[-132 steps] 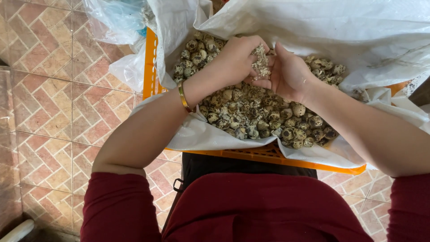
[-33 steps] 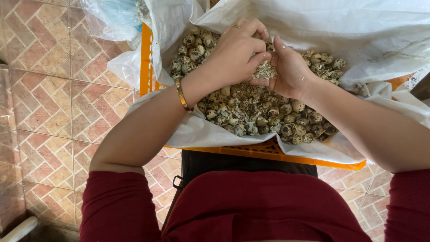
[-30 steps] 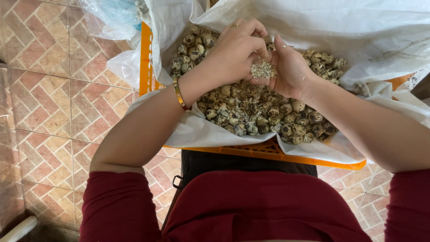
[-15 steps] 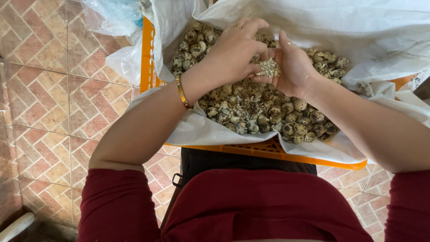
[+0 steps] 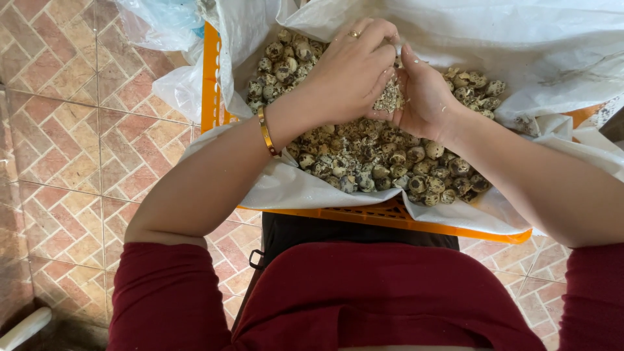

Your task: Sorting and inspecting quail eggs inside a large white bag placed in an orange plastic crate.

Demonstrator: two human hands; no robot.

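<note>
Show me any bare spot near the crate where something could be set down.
Free: the reddish brick-pattern tiled floor left of the orange plastic crate, below the clear plastic bag. Crowded: the white woven sack lining is heaped with small speckled eggs.

The floor (image 5: 71, 162) fills the left side of the frame and shows again at the lower right. It is paved with small reddish-brown and tan bricks laid in a herringbone pattern inside square panels with pale joints. Soft, even daylight falls across it, without hard shadows. At the bottom left corner lies a white rounded object (image 5: 23, 330), partly cut off.
</note>
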